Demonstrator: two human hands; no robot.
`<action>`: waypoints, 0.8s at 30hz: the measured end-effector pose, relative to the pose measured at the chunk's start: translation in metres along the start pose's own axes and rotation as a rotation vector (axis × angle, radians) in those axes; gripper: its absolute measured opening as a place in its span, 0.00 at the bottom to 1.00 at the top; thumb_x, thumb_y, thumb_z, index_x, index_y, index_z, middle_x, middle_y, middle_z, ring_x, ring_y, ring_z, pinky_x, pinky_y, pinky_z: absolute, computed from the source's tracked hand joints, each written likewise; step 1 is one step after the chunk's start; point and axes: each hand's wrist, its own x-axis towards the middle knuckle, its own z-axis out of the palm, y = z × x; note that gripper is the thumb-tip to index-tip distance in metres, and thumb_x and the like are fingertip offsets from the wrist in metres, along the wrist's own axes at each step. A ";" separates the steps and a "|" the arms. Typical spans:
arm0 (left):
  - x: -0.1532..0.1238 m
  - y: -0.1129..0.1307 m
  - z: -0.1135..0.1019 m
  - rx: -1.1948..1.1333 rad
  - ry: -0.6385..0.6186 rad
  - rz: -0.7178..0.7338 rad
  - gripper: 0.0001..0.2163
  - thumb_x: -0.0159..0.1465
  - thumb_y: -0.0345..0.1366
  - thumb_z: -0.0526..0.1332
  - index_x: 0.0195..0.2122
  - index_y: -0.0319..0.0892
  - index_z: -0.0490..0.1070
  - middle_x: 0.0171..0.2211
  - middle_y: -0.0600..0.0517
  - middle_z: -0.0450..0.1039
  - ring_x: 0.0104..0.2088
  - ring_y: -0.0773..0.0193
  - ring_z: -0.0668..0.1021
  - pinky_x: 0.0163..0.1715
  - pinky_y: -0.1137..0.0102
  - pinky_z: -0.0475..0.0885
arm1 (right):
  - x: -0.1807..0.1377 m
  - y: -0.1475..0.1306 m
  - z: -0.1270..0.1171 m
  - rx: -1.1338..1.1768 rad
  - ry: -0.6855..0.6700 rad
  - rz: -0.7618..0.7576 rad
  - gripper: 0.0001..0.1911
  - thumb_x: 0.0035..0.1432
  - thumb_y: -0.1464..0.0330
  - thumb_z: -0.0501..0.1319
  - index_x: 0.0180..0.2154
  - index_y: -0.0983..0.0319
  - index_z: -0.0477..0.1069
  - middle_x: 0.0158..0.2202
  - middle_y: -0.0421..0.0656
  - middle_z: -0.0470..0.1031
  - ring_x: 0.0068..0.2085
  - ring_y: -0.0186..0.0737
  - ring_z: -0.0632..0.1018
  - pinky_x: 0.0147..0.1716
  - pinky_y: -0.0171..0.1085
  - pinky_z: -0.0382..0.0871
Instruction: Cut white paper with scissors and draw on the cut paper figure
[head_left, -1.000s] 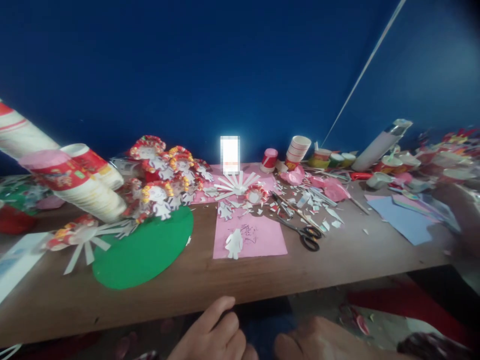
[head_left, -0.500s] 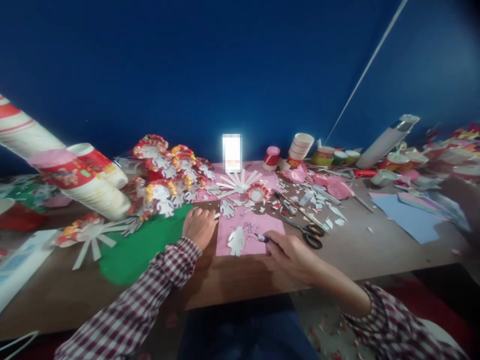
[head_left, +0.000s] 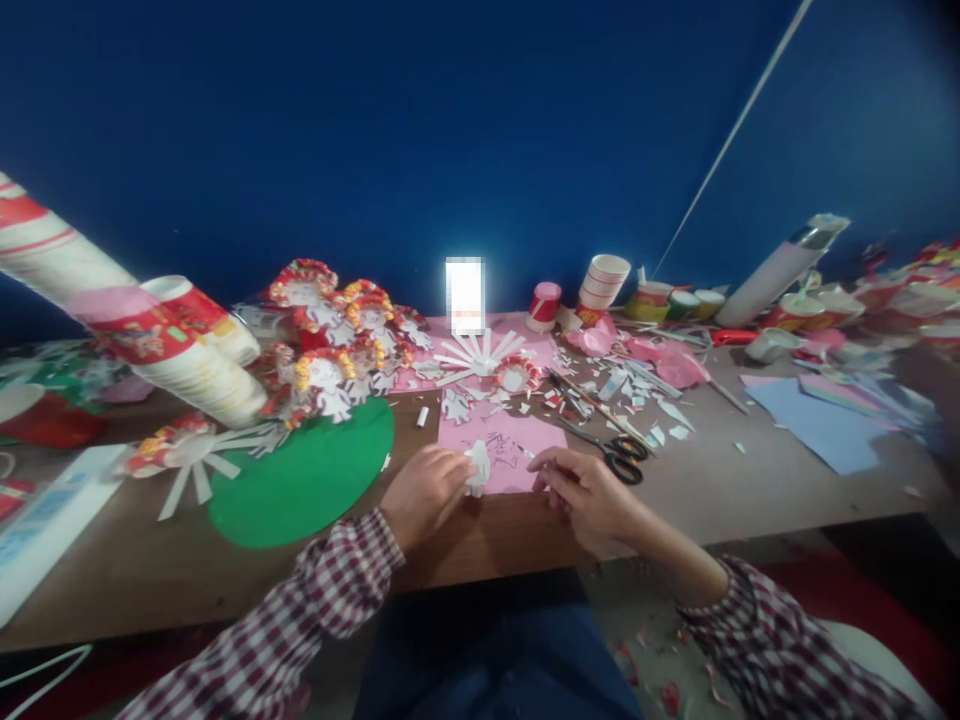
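A pink paper sheet (head_left: 517,452) with scribbles lies near the front edge of the brown table (head_left: 465,545). My left hand (head_left: 424,492) rests on the sheet's left edge, fingers pinched on a small white paper figure (head_left: 478,466). My right hand (head_left: 589,490) sits at the sheet's right side, closed around a pen (head_left: 528,453) whose tip points at the paper. Both sleeves are red-and-white checked.
Black-handled scissors (head_left: 619,455) lie just right of my right hand among paper scraps. A green paper disc (head_left: 300,478) lies to the left, with paper-cup dolls (head_left: 330,345) behind it. Stacked cups (head_left: 180,355) lean at left; blue paper (head_left: 821,432) and cups (head_left: 600,285) sit at right.
My left hand moved right from the green disc's edge onto the white paper figure. My right hand with the pen shifted slightly up. One second ago both hands were below the table edge.
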 end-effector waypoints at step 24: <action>0.037 0.022 0.026 0.004 0.021 -0.186 0.12 0.60 0.33 0.54 0.45 0.43 0.68 0.44 0.49 0.70 0.47 0.58 0.69 0.54 0.54 0.53 | 0.084 0.015 0.008 -0.082 0.298 -0.155 0.12 0.55 0.61 0.56 0.35 0.64 0.69 0.21 0.37 0.65 0.21 0.30 0.65 0.20 0.30 0.59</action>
